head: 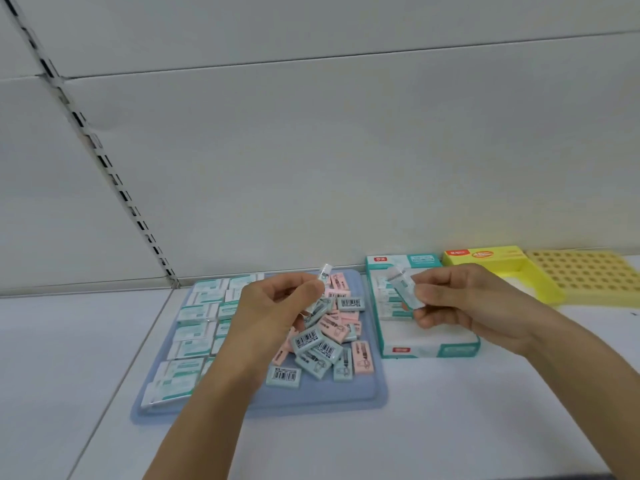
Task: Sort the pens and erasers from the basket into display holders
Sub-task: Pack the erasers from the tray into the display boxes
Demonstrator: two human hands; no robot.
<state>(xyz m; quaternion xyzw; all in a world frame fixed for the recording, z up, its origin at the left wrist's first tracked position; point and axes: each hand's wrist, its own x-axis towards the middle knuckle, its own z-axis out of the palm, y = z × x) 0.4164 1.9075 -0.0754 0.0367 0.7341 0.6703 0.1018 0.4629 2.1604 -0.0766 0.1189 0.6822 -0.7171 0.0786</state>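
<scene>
A blue tray (263, 407) on the white shelf holds a loose pile of mint and pink erasers (322, 344) and several white-and-green ones at its left. My left hand (277, 306) is raised above the pile and pinches a mint eraser (323, 277) that points up. My right hand (460, 299) grips another mint eraser (401, 287) over the teal display box (429, 349), which has a few erasers in its back part.
A yellow display box (485, 261) stands behind the teal one. To its right lies a yellow holder with a grid of round holes (588, 275). A slotted shelf upright (104, 161) runs up the back wall at left.
</scene>
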